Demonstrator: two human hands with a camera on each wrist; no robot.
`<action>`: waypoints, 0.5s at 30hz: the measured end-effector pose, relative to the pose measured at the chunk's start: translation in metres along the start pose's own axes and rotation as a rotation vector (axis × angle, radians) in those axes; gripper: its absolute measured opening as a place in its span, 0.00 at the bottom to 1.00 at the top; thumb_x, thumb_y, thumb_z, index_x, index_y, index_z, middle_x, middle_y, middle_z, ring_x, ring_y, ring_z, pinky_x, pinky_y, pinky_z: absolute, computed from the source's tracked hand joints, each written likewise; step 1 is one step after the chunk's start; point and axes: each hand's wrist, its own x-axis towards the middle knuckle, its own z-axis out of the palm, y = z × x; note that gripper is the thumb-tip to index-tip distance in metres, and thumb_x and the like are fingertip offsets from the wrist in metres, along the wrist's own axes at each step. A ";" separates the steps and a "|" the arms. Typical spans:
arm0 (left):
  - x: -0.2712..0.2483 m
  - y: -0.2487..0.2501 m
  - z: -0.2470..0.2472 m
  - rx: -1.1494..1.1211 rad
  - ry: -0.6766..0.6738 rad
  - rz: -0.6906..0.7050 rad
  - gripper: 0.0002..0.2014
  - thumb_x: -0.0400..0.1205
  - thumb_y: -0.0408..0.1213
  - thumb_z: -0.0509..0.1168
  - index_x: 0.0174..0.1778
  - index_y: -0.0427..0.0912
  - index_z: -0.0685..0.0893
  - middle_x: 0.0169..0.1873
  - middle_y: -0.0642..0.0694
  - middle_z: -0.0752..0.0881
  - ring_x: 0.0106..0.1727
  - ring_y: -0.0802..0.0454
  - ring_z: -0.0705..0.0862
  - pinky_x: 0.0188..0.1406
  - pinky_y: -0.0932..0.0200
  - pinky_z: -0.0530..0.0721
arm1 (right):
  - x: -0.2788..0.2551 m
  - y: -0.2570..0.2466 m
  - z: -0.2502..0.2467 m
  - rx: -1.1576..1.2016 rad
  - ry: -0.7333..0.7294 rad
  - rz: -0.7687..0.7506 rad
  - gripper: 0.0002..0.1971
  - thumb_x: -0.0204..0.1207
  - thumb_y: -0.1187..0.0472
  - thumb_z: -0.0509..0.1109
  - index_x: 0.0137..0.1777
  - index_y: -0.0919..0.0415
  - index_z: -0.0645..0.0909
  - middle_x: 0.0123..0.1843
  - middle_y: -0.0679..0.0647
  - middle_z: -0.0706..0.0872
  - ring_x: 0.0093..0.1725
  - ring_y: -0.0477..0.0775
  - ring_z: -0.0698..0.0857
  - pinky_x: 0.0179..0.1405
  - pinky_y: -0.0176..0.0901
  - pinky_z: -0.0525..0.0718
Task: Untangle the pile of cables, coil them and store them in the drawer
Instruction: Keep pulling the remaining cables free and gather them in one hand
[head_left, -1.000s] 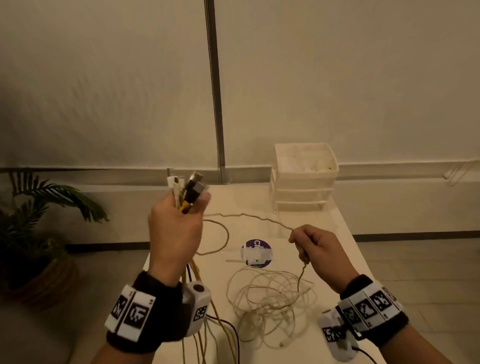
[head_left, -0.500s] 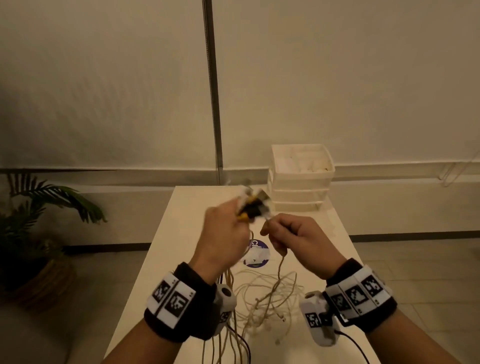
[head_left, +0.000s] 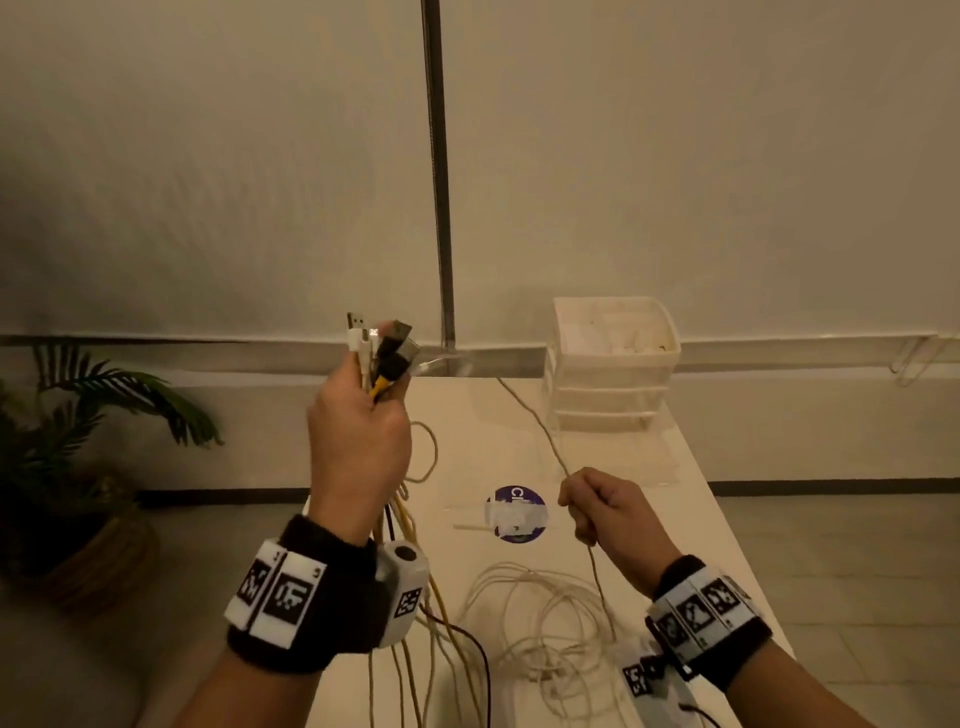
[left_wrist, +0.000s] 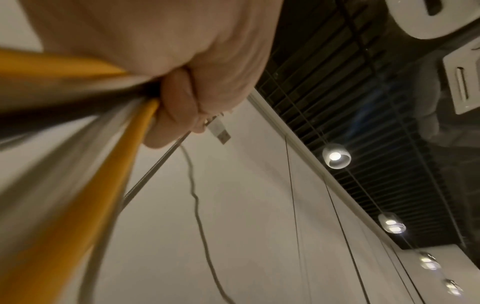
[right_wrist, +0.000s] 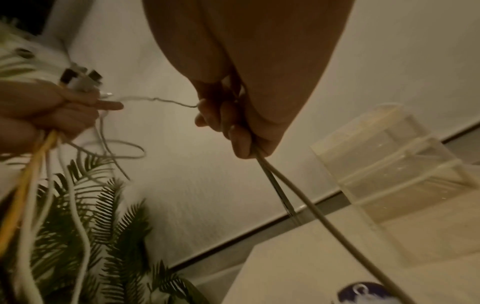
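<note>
My left hand (head_left: 363, 431) is raised above the table's left side and grips a bundle of cable ends (head_left: 382, 348): white USB plugs, black plugs and a yellow cable (left_wrist: 122, 156) whose strands hang down past my wrist. My right hand (head_left: 597, 506) is lower and to the right, curled round a thin beige cable (head_left: 540, 431) that runs taut from the left hand's bundle through my fist (right_wrist: 233, 127) and down to the table. A loose tangle of white cables (head_left: 540, 629) lies on the table between my wrists. The white drawer unit (head_left: 610, 364) stands at the table's far right.
A round purple sticker (head_left: 514, 514) marks the middle of the white table (head_left: 675, 509). A potted palm (head_left: 78, 441) stands on the floor to the left. A white wall with a dark vertical strip (head_left: 439, 182) is close behind the table.
The hands met near the middle half a second ago and have since parted: the left went back up and left with the bundle, the right slid down and right along the thin cable.
</note>
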 end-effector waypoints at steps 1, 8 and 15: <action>-0.007 0.002 0.001 -0.012 0.010 0.040 0.15 0.84 0.35 0.64 0.60 0.61 0.80 0.37 0.58 0.82 0.34 0.64 0.79 0.32 0.69 0.78 | 0.000 -0.008 0.001 0.019 -0.006 -0.006 0.15 0.85 0.66 0.58 0.37 0.66 0.79 0.24 0.53 0.68 0.25 0.50 0.63 0.26 0.42 0.63; -0.032 -0.005 0.035 0.123 -0.534 0.107 0.07 0.82 0.33 0.66 0.38 0.42 0.86 0.31 0.50 0.86 0.32 0.52 0.80 0.31 0.52 0.77 | -0.015 -0.060 0.013 0.136 -0.250 -0.059 0.15 0.84 0.61 0.59 0.39 0.65 0.81 0.23 0.54 0.71 0.23 0.49 0.66 0.25 0.39 0.67; -0.022 0.003 0.026 0.122 -0.313 0.064 0.13 0.79 0.21 0.61 0.35 0.42 0.84 0.28 0.51 0.83 0.28 0.54 0.78 0.27 0.60 0.75 | -0.027 -0.064 0.007 0.287 -0.343 -0.034 0.14 0.83 0.58 0.60 0.44 0.67 0.82 0.25 0.55 0.73 0.23 0.49 0.64 0.25 0.38 0.66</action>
